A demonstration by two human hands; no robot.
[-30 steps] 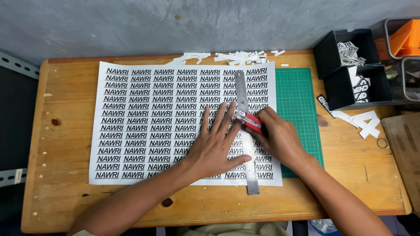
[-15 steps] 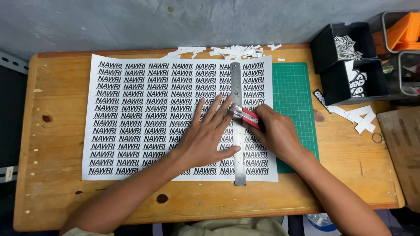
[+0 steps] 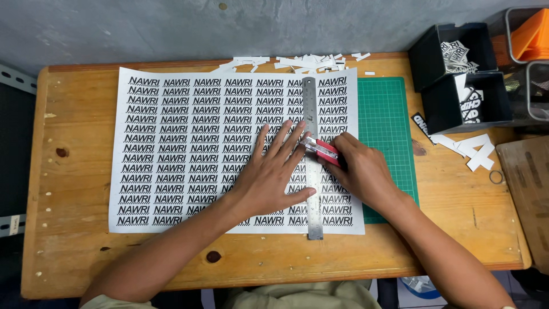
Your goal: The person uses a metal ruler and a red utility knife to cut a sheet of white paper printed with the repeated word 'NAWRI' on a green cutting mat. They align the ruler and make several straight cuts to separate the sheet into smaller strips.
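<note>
I see left hand [image 3: 269, 177] spread flat on ruler [image 3: 313, 166] and sheet [image 3: 189, 149] | right hand [image 3: 357, 169] clamped on cutter [image 3: 322, 150] | risk: ruler slips, cut wanders, fingertips [image 3: 301, 125] nicked.

Ruler [image 3: 313, 171] on printed sheet [image 3: 189, 143], cutting mat [image 3: 389, 126] right, boxes [image 3: 463, 74] far right

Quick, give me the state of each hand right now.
Left hand: open, fingers spread, pressing flat on the metal ruler and the printed sheet.
Right hand: closed around the red cutter, at the ruler's edge.
</note>
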